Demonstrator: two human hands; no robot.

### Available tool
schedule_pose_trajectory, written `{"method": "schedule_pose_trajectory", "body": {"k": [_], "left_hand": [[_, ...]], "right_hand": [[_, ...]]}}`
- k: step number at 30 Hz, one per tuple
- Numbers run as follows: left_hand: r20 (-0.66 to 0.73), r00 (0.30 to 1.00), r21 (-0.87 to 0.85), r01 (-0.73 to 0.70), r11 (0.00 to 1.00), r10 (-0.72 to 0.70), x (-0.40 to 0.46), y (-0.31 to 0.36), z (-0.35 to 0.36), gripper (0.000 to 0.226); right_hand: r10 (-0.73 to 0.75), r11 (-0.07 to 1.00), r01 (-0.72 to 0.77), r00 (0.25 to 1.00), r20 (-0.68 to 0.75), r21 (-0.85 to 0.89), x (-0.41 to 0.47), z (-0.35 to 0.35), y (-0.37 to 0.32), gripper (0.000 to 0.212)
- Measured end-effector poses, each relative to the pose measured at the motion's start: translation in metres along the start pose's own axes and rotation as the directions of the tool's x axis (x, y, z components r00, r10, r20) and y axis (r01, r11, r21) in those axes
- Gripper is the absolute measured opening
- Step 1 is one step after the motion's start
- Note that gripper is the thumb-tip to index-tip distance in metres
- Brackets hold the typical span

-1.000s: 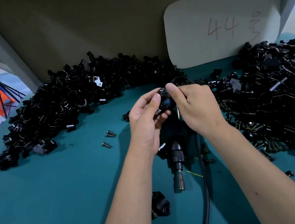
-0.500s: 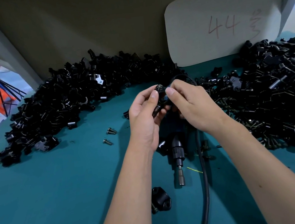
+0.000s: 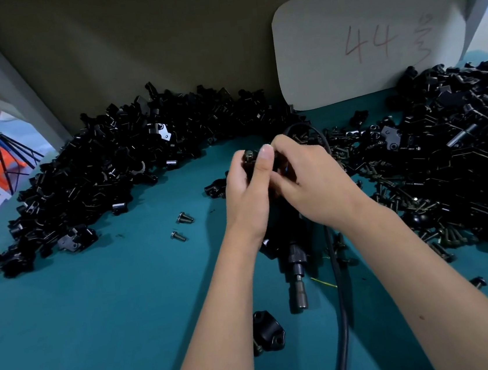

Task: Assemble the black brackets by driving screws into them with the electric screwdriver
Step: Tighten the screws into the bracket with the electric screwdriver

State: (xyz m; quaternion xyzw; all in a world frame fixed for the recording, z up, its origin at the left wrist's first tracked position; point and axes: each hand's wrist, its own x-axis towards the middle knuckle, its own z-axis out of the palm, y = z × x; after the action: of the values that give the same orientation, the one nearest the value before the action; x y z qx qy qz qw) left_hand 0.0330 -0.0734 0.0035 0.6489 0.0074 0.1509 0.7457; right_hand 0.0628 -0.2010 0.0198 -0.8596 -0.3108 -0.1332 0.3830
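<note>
Left hand [image 3: 248, 190] and right hand [image 3: 312, 183], raised together, each grip pinching one small black bracket [image 3: 248, 156]

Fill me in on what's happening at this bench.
A person is putting a small black bracket together by hand. The left hand and right hand both pinch it above the green table. The electric screwdriver lies untouched below the hands. Bracket piles sit left and right, two loose screws and one bracket nearby.
</note>
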Motion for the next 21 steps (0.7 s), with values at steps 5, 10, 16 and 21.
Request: {"method": "schedule_pose_trajectory", "body": {"k": [5, 10, 16, 21], "left_hand": [[-0.019, 0.999, 0.014, 0.039, 0.999, -0.039, 0.002, -0.001, 0.0, 0.031], [-0.087, 0.982, -0.114, 0.156, 0.981, -0.167, 0.001, 0.001, 0.001, 0.034], [-0.082, 0.921, -0.442, 0.308, 0.843, -0.38, 0.006, 0.006, -0.011, 0.025], [-0.034, 0.902, -0.397, 0.382, 0.835, -0.43, 0.006, 0.008, -0.016, 0.025]], "right_hand": [[0.082, 0.992, -0.083, 0.997, 0.009, 0.094, 0.004, -0.004, 0.0, 0.018], [0.151, 0.989, -0.151, 0.988, 0.028, -0.003, 0.001, -0.01, 0.004, 0.038], [0.422, 0.86, -0.445, 0.896, -0.141, -0.25, -0.001, 0.002, 0.003, 0.059], [0.547, 0.793, -0.551, 0.832, -0.096, -0.262, 0.003, 0.008, -0.003, 0.065]]}}
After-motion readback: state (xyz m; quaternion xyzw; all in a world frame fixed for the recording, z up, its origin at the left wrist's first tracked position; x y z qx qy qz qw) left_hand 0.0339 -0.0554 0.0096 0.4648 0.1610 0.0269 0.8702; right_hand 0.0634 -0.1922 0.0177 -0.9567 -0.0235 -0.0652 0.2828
